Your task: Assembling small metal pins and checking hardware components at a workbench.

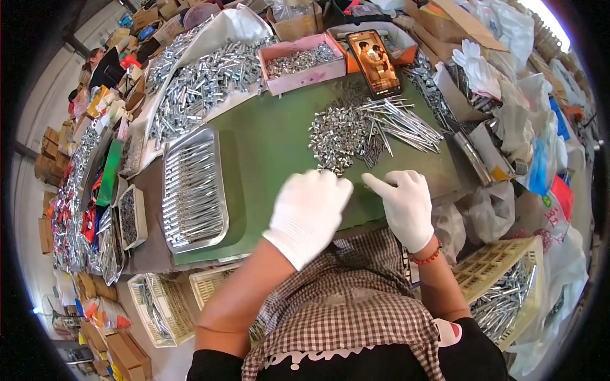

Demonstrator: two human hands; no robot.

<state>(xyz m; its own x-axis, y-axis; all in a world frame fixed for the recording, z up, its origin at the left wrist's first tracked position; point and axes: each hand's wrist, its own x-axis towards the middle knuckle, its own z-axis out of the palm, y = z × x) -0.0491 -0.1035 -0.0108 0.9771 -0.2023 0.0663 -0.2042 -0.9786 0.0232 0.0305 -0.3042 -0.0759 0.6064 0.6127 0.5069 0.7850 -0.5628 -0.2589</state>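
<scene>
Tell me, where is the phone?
In the head view the phone lies at the far edge of the green table, right of the pink box of small metal parts and beyond the pile of long metal pins.

Your white knit cloth gloves, left hand point(308, 213) and right hand point(406, 203), sit on matt green mat point(267, 152); beside it, shiny metal tray point(194, 187).

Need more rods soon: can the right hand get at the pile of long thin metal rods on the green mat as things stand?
Probably yes. The right hand lies on the green mat just short of the rods, with only small metal sleeves scattered alongside and nothing standing between.
</scene>
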